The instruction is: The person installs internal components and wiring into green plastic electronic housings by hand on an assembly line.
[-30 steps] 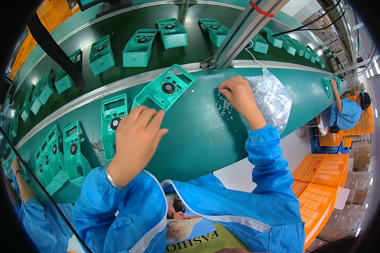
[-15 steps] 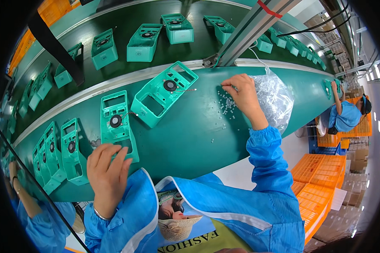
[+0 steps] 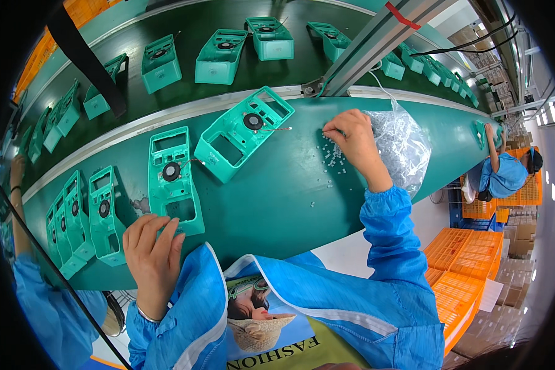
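My right hand [image 3: 356, 145] is closed in a pinch over a scatter of small whitish pieces [image 3: 334, 161]; what its fingertips hold is too small to make out. Right beside it lies a clear plastic bag [image 3: 404, 151] full of similar pieces. At the near end of a green plastic housing [image 3: 171, 191], my left hand [image 3: 151, 256] hovers or rests with loosely bent, parted fingers and nothing visible in it. A round black fan [image 3: 171, 171] with a short cable sits in that housing. Between my hands, farther off, a second green housing [image 3: 229, 151] lies at a slant, also with a fan.
Several more housings [image 3: 105, 216] stand at the left of the green table [image 3: 277, 203]. Beyond a metal rail, a conveyor belt [image 3: 185, 98] carries further housings. A metal post [image 3: 370, 52] rises past the bag. Co-workers are at far left and right [image 3: 505, 172]; orange crates [image 3: 462, 259] stand at right.
My right hand's fingertips have lowered slightly toward the small pieces. Housings on the belt have shifted a little to the right. The co-worker at left has reached out toward the belt.
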A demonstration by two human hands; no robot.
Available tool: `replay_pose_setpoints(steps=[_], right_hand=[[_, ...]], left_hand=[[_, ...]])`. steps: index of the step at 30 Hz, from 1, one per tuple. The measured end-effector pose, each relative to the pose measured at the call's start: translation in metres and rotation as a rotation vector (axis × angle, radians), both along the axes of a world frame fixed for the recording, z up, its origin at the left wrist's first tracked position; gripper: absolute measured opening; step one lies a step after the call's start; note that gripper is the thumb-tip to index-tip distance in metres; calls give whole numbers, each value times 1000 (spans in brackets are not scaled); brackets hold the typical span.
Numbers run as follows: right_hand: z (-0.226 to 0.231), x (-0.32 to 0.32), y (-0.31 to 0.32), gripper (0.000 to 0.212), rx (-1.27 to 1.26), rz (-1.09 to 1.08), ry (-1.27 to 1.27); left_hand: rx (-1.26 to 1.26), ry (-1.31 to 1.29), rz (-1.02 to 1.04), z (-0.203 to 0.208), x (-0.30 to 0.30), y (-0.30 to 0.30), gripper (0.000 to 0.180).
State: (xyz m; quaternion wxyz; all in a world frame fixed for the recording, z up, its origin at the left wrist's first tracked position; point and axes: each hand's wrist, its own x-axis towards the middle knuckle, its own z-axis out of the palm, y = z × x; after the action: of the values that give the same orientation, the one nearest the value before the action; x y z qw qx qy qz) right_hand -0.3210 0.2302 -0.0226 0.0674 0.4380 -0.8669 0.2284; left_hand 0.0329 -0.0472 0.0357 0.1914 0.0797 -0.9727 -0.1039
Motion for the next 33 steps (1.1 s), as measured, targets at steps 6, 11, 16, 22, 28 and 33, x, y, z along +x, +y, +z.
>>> replay_pose_setpoints(steps=[6, 11, 16, 22, 28, 33], right_hand=[[5, 1, -3, 10, 32, 20, 3], [6, -2, -3, 9, 96, 36, 34], [7, 0, -4, 6, 70, 26, 40], [7, 2, 0, 9, 71, -19, 1], [7, 3, -3, 8, 91, -3, 33], [3, 3, -10, 6, 62, 44, 138]], left_hand=[[-3, -5, 4, 0, 2, -1, 26], [40, -29, 22, -1, 4, -1, 28], [-21, 7, 17, -4, 6, -4, 29], [-15, -3, 17, -5, 8, -5, 30], [-13, 1, 18, -6, 8, -7, 30], [4, 1, 47, -7, 13, -8, 34]])
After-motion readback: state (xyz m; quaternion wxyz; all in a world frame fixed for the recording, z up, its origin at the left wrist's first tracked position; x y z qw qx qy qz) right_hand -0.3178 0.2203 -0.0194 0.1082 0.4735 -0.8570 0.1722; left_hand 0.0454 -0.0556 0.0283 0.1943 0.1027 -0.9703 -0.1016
